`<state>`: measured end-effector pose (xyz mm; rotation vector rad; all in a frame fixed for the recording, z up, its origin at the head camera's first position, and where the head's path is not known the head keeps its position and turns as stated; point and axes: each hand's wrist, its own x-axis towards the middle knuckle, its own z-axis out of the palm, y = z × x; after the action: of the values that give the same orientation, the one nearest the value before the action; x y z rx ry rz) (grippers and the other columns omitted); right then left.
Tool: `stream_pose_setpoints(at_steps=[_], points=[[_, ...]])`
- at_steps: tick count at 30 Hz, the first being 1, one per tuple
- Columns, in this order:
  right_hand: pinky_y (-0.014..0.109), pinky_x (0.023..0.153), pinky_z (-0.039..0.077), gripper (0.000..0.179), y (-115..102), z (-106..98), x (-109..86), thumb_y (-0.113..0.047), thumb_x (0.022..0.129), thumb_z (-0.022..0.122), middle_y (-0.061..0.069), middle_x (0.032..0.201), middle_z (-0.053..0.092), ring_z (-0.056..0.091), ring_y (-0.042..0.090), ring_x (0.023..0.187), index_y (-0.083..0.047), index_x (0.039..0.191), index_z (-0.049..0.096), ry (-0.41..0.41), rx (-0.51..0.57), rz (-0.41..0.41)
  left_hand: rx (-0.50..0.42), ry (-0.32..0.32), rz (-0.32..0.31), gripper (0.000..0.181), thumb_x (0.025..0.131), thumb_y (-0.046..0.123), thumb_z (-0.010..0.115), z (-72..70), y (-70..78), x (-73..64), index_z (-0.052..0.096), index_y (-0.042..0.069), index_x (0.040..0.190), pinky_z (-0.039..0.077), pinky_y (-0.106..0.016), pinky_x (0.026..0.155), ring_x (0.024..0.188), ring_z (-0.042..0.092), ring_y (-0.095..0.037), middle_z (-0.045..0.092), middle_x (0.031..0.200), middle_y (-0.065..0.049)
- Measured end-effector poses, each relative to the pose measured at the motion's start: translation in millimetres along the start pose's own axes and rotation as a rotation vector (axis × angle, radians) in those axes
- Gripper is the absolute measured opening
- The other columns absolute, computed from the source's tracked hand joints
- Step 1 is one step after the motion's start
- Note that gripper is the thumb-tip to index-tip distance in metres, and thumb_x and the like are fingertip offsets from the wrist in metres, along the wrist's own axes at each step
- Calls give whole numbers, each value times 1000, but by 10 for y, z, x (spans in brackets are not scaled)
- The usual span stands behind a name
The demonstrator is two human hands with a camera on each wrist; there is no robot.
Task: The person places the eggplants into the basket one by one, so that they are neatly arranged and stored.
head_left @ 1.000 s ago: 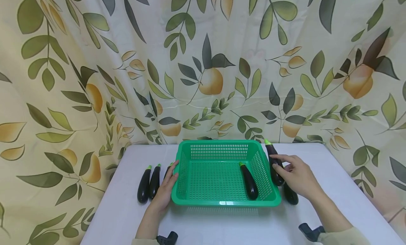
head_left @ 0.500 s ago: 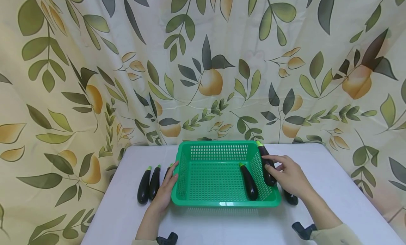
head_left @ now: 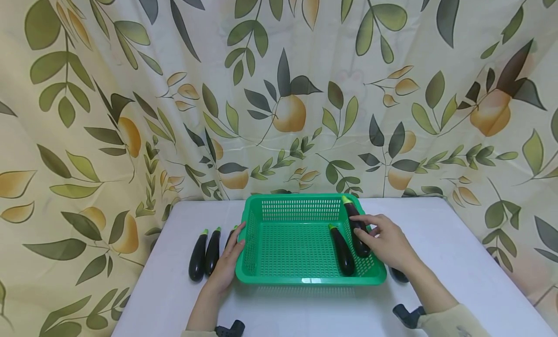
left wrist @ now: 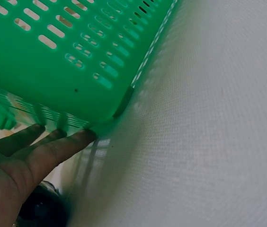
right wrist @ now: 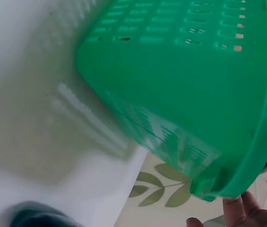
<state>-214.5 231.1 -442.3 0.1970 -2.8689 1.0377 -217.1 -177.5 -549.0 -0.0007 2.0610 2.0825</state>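
Observation:
A green plastic basket point(head_left: 301, 280) with slotted walls stands at mid-table. One dark eggplant point(head_left: 342, 252) with a green stem end lies in its right part. My right hand point(head_left: 385, 237) reaches over the basket's right rim and holds a second eggplant point(head_left: 354, 221) between thumb and fingers, close to the first one. In the right wrist view, only the fingers point(right wrist: 235, 210) show, past the rim. My left hand point(head_left: 226, 264) rests against the basket's left side, its fingers point(left wrist: 53, 153) fairly straight and touching the wall in the left wrist view.
On the white table point(head_left: 305, 313), several eggplants lie left of the basket, among them an outer eggplant point(head_left: 198, 257) and an inner eggplant point(head_left: 212, 247). Another eggplant point(head_left: 398, 275) lies right of the basket, mostly hidden. A patterned curtain point(head_left: 279, 148) hangs behind the table.
My right hand has carried its eggplant leftward, from outside the right rim to over the basket's inside. The left hand and the basket have stayed in place.

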Motion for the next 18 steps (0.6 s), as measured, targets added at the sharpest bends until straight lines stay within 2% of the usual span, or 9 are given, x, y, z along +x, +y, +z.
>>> stream_pose_setpoints(at_steps=[8,18], points=[[28,66,54,36,-32,71,16,-28,101,69,16,121,63,59,23,92,-18,136,68,-22,10,-7,-5,-8,0,46,106,57,45,1,-11,10,35,61,151,-3,-74,122,163,-4,-30,12,174,8],[27,59,50,34,-72,187,21,-24,99,70,11,108,63,58,18,83,-17,133,70,-23,-12,-43,-6,-3,-7,46,106,57,45,-1,-20,16,35,62,150,-3,-74,122,163,-4,-31,12,174,8]])
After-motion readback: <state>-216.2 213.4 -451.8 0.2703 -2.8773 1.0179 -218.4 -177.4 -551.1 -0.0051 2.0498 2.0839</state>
